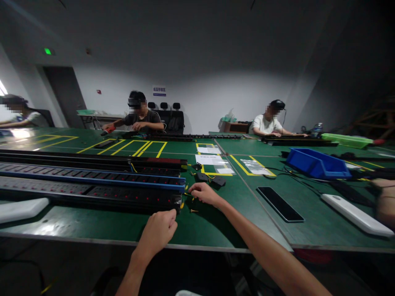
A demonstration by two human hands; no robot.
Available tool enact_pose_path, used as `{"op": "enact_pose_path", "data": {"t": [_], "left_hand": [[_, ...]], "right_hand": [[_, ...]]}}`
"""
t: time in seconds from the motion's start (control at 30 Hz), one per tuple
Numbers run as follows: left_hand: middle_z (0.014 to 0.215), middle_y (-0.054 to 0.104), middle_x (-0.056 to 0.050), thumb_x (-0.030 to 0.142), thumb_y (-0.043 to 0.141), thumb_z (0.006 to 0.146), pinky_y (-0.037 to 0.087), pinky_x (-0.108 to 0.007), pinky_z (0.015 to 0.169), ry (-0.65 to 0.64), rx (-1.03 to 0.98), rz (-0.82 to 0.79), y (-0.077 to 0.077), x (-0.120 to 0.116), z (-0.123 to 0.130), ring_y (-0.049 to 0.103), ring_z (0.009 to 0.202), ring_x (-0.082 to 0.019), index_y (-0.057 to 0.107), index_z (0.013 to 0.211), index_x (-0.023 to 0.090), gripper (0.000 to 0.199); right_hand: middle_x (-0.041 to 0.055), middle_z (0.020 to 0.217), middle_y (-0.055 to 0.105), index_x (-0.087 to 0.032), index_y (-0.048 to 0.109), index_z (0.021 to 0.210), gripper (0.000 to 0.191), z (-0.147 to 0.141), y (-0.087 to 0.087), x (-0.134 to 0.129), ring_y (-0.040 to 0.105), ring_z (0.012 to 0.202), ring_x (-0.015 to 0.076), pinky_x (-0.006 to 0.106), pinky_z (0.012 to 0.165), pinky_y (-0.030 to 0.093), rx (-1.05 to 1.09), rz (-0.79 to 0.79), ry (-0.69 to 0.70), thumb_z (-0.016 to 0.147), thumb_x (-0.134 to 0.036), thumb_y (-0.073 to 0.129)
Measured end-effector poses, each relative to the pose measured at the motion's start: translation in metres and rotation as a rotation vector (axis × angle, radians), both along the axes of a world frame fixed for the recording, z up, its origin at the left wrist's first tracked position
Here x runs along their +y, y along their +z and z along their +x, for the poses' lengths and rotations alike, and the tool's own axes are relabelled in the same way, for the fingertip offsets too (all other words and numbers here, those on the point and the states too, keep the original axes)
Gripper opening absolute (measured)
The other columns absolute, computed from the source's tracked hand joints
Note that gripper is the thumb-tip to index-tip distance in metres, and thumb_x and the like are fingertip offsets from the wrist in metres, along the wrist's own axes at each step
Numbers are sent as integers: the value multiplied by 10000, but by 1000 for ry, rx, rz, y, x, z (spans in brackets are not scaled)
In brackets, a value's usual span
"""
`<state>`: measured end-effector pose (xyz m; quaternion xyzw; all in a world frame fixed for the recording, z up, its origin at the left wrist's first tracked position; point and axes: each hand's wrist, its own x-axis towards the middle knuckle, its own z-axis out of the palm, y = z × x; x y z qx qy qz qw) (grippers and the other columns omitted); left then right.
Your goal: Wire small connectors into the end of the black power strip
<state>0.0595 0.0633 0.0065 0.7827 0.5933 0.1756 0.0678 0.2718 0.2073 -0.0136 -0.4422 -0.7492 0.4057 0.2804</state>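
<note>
Long black power strips [132, 195] with red dots lie side by side on the green table, one with a blue edge [123, 181]. My left hand [159, 230] is closed at the near corner of the front strip's right end. Its fingertips are hidden, so what they grip does not show. Just off that end, my right hand [204, 193] pinches a thin yellow wire [187, 194] coming from the strip. Two black end caps [219, 181] lie beyond my right hand. A small brass-coloured screw [194, 211] rests on the table between my hands.
At right are a dark phone [280, 204], a white device [356, 214], a blue bin [319, 163] and black cables. Another white object [23, 209] sits at left. Papers [210, 159] lie in yellow-taped areas. Several people work around the table, one holding a red power tool [108, 130].
</note>
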Motion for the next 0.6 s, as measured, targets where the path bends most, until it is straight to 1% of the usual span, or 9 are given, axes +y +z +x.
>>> {"op": "enact_pose_path", "data": {"t": [0.37,0.6], "left_hand": [[583,463,26,109,430,790,172,-313,593,-8,-34,26,-3,0,-1,422,554,-128,343,646,204,193],[581,450,29,98,424,787,176,-313,590,-11,-40,29,-1,-1,0,410,547,-125,333,645,204,199]], "right_hand": [[-24,654,586,-131,714,957,250,0,3,-2,476,483,68,159,430,347,9,-4,6,793,-122,525],[-16,678,615,-137,717,957,255,0,2,-2,476,490,66,167,462,367,3,2,1,789,-124,525]]}}
